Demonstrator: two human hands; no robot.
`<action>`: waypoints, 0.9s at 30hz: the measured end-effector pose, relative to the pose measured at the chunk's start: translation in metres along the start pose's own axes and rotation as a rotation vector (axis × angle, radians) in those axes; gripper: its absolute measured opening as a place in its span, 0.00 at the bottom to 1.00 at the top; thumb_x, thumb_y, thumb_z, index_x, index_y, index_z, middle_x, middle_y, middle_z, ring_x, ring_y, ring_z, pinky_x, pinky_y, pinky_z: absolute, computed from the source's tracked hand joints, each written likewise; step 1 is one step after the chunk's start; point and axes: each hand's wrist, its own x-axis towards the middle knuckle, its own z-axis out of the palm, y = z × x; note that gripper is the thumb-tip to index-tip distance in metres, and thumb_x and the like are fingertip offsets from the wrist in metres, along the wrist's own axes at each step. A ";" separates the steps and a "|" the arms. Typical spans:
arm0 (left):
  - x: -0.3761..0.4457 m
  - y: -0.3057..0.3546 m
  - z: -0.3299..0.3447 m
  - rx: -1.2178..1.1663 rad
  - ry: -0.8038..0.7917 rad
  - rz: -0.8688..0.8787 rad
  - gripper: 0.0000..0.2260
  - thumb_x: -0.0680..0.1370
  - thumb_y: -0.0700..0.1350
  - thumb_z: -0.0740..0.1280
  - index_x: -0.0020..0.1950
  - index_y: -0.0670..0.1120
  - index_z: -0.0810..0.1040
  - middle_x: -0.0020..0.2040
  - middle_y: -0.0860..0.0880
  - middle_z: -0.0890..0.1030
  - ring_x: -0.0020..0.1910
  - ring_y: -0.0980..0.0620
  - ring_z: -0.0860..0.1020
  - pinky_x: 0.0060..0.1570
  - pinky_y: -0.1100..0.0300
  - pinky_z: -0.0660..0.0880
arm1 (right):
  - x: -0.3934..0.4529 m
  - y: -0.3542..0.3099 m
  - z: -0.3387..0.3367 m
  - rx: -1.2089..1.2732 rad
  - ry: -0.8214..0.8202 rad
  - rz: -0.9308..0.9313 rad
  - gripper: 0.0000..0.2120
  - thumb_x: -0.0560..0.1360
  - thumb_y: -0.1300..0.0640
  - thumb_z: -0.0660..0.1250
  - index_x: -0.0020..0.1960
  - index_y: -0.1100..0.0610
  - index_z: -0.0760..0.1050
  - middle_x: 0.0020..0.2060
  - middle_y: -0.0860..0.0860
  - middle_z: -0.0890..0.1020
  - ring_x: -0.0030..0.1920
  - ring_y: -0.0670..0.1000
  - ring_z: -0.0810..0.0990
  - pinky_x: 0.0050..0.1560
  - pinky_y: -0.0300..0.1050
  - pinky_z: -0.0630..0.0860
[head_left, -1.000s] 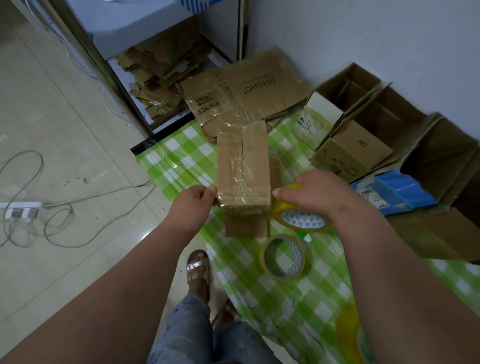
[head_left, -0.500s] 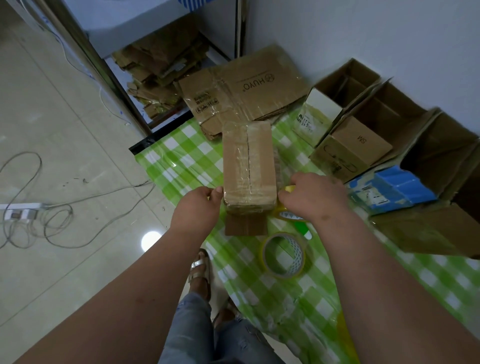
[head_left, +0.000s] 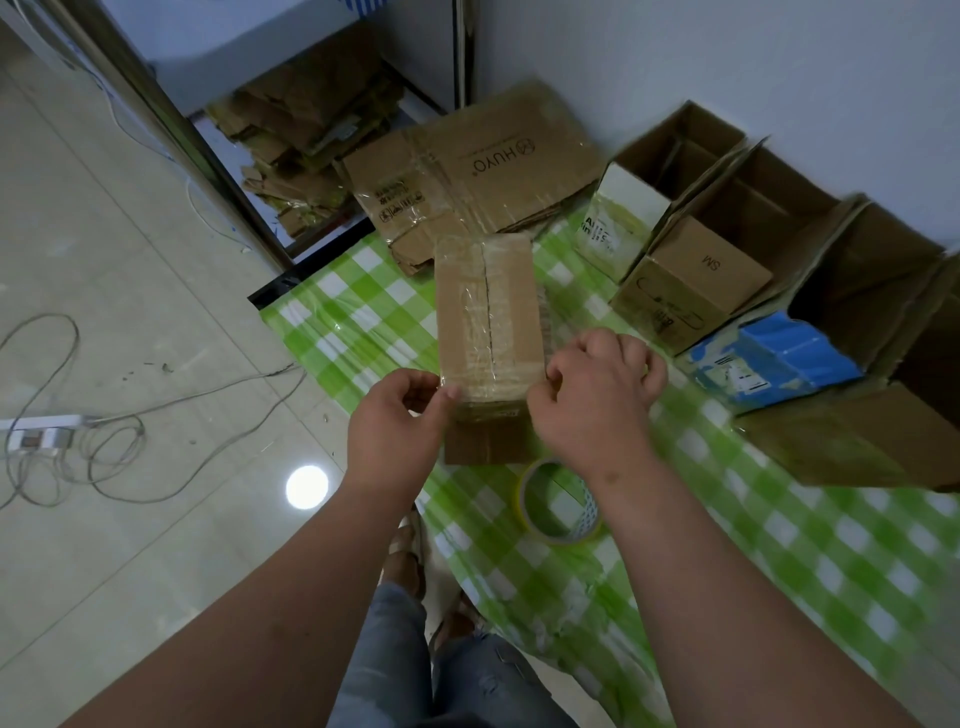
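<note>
Left hand (head_left: 400, 415) pinches the near-left corner of the cardboard box (head_left: 488, 322), thumb and forefinger closed on its taped edge. Right hand (head_left: 597, 395) is curled against the near-right corner; cannot tell whether it grips anything. Box lies between the hands with its top seam under clear tape, so sealing judged nearly done, with the near end left to press down. Tape roll (head_left: 558, 538) lies flat on the checked cloth (head_left: 779, 545) just under the right wrist.
</note>
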 end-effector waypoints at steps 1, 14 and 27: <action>0.000 0.000 0.000 0.012 0.007 0.006 0.05 0.75 0.54 0.73 0.46 0.54 0.79 0.40 0.59 0.80 0.43 0.72 0.75 0.37 0.79 0.67 | -0.002 -0.001 0.001 -0.002 0.008 -0.006 0.10 0.69 0.46 0.63 0.41 0.51 0.77 0.52 0.47 0.72 0.59 0.53 0.63 0.68 0.54 0.51; -0.003 -0.009 -0.004 0.197 0.000 0.221 0.13 0.73 0.52 0.75 0.57 0.54 0.84 0.43 0.63 0.80 0.41 0.73 0.75 0.41 0.81 0.66 | -0.005 0.015 0.010 0.000 -0.014 -0.149 0.27 0.64 0.27 0.65 0.48 0.48 0.72 0.55 0.45 0.76 0.60 0.53 0.67 0.64 0.56 0.55; -0.010 0.006 0.005 0.209 -0.006 0.153 0.31 0.77 0.44 0.70 0.77 0.50 0.61 0.36 0.59 0.76 0.35 0.65 0.73 0.33 0.70 0.65 | -0.006 0.006 0.011 -0.080 0.048 -0.147 0.23 0.68 0.35 0.70 0.50 0.53 0.77 0.53 0.49 0.79 0.60 0.56 0.71 0.65 0.56 0.56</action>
